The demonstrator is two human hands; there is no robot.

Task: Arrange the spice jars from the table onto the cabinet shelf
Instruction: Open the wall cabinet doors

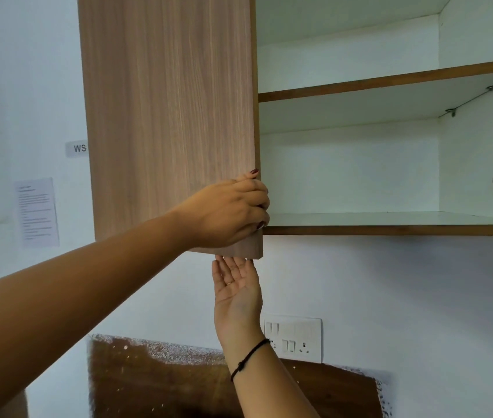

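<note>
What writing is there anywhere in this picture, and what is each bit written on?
"WS": on a small grey label stuck to the wall; the cabinet door covers its right end, so more letters may be hidden.
Printed sheet on the wall below it: several lines of text, too small and blurred to read.
Switch panel: no readable markings.

This is looking like a home kitchen: a wall cabinet (pixel 347 170) is hanging open, wood-grain door (pixel 166 116) and white shelves (pixel 390 79) showing, a switch panel (pixel 295 337) sitting below.
</note>
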